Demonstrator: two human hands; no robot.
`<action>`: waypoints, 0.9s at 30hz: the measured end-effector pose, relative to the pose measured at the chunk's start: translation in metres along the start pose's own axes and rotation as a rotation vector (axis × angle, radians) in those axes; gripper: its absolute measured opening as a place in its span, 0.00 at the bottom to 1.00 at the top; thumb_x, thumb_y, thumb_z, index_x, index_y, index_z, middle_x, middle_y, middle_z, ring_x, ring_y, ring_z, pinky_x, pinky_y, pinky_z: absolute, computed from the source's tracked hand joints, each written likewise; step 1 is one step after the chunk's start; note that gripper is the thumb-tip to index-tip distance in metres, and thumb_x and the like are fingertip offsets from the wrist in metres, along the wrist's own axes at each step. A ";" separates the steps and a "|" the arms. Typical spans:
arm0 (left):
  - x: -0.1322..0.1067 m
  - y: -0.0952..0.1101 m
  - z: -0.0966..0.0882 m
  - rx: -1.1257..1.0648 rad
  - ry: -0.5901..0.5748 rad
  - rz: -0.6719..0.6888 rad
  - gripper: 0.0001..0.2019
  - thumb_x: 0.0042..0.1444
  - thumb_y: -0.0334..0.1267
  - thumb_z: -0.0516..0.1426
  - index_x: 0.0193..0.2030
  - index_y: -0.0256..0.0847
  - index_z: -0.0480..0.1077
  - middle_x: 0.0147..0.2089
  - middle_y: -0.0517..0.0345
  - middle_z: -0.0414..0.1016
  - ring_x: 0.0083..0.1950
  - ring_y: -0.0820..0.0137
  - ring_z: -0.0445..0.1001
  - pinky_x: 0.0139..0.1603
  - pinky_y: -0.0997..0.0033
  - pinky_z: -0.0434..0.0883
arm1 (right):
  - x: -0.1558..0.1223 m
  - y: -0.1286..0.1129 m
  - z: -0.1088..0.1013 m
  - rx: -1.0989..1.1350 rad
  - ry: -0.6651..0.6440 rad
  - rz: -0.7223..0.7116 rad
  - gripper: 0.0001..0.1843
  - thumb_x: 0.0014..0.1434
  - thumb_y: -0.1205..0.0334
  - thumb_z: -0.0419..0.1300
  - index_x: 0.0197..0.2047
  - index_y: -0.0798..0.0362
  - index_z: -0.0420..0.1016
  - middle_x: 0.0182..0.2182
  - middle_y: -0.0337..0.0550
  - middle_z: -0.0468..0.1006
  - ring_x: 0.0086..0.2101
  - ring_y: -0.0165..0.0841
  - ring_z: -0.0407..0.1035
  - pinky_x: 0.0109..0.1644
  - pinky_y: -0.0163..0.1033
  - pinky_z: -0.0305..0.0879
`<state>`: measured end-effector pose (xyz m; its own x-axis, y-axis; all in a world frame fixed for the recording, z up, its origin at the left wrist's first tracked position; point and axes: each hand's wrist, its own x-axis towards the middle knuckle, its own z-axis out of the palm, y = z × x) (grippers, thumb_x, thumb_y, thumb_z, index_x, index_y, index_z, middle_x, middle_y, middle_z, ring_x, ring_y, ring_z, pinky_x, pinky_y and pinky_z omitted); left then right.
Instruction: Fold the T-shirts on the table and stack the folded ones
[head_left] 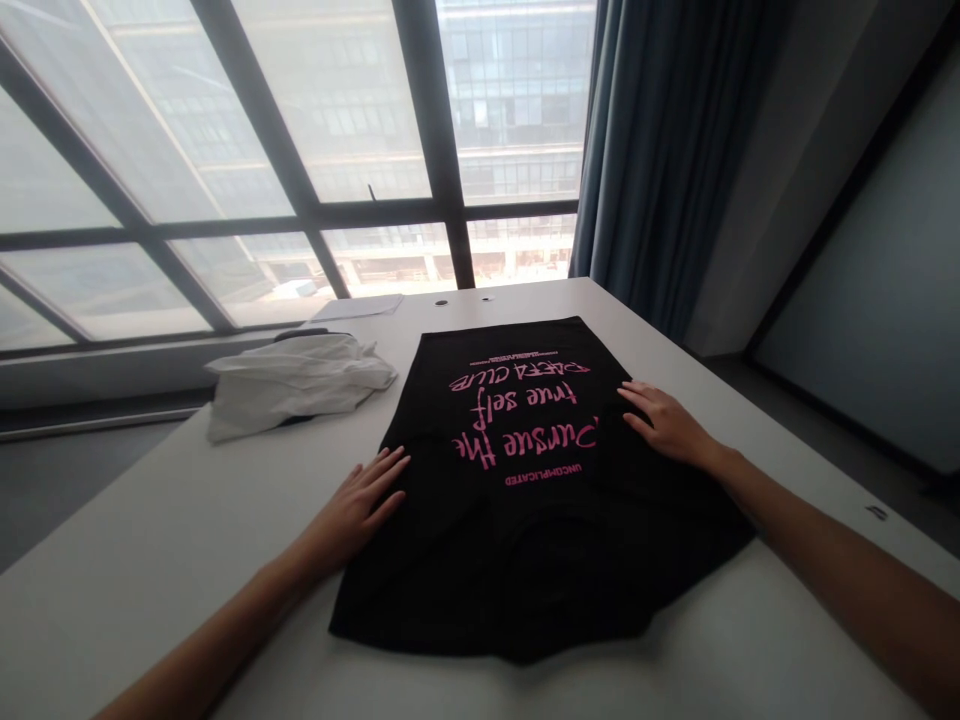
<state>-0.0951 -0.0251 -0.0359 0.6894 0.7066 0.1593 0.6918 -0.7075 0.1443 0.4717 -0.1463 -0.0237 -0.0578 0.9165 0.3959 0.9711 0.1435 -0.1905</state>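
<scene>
A black T-shirt (480, 560) with pink lettering lies spread on the white table (225, 510). Its print reads upside down from where I stand, and its wider end is toward me. My left hand (360, 505) rests flat on the shirt's left edge, fingers stretched out and a little apart. On the opposite edge, somewhat farther away, my right hand (667, 420) lies with fingers extended on the fabric. Neither hand grips the cloth. Sleeves cannot be made out clearly.
A crumpled pale grey cloth (300, 385) lies on the table at the left, over something dark. Papers (356, 307) sit at the far edge by the window. Two small round fittings are at the back; a small dark item (876, 513) is near the right edge. A blue curtain (652, 150) hangs behind.
</scene>
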 end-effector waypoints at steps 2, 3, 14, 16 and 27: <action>0.000 0.001 0.000 -0.007 -0.013 -0.010 0.29 0.71 0.54 0.46 0.75 0.48 0.53 0.76 0.52 0.51 0.76 0.54 0.50 0.72 0.41 0.51 | -0.001 -0.006 0.007 0.017 -0.155 -0.037 0.33 0.69 0.44 0.47 0.72 0.48 0.58 0.71 0.49 0.56 0.70 0.47 0.49 0.72 0.59 0.47; 0.000 0.001 0.000 -0.010 -0.019 -0.016 0.29 0.71 0.54 0.46 0.75 0.48 0.53 0.76 0.52 0.51 0.76 0.54 0.49 0.72 0.40 0.51 | -0.002 -0.008 0.011 0.022 -0.214 -0.037 0.34 0.69 0.43 0.46 0.73 0.47 0.56 0.72 0.48 0.54 0.70 0.47 0.47 0.72 0.60 0.44; -0.011 0.050 -0.034 -0.066 -0.101 0.226 0.30 0.70 0.45 0.51 0.76 0.54 0.48 0.78 0.56 0.43 0.78 0.54 0.40 0.74 0.40 0.45 | -0.001 -0.008 0.011 -0.017 -0.179 -0.132 0.32 0.69 0.46 0.49 0.73 0.46 0.57 0.72 0.47 0.53 0.71 0.46 0.45 0.72 0.62 0.44; -0.016 0.067 -0.041 -0.098 -0.188 0.311 0.32 0.70 0.44 0.53 0.76 0.56 0.45 0.78 0.58 0.43 0.78 0.55 0.41 0.74 0.41 0.45 | -0.002 -0.016 0.003 -0.052 -0.140 -0.197 0.30 0.69 0.49 0.50 0.71 0.45 0.60 0.72 0.46 0.54 0.71 0.46 0.45 0.72 0.62 0.44; -0.065 0.088 -0.058 -0.187 -0.313 0.430 0.37 0.64 0.47 0.60 0.76 0.55 0.49 0.76 0.54 0.51 0.76 0.53 0.46 0.74 0.42 0.50 | -0.085 -0.060 -0.037 0.125 -0.234 -0.350 0.26 0.66 0.60 0.57 0.66 0.39 0.68 0.68 0.43 0.64 0.65 0.48 0.60 0.67 0.59 0.62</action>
<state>-0.0911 -0.1339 0.0234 0.9515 0.3033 -0.0517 0.3042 -0.9023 0.3054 0.4265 -0.2467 -0.0129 -0.4432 0.8625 0.2441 0.8492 0.4912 -0.1937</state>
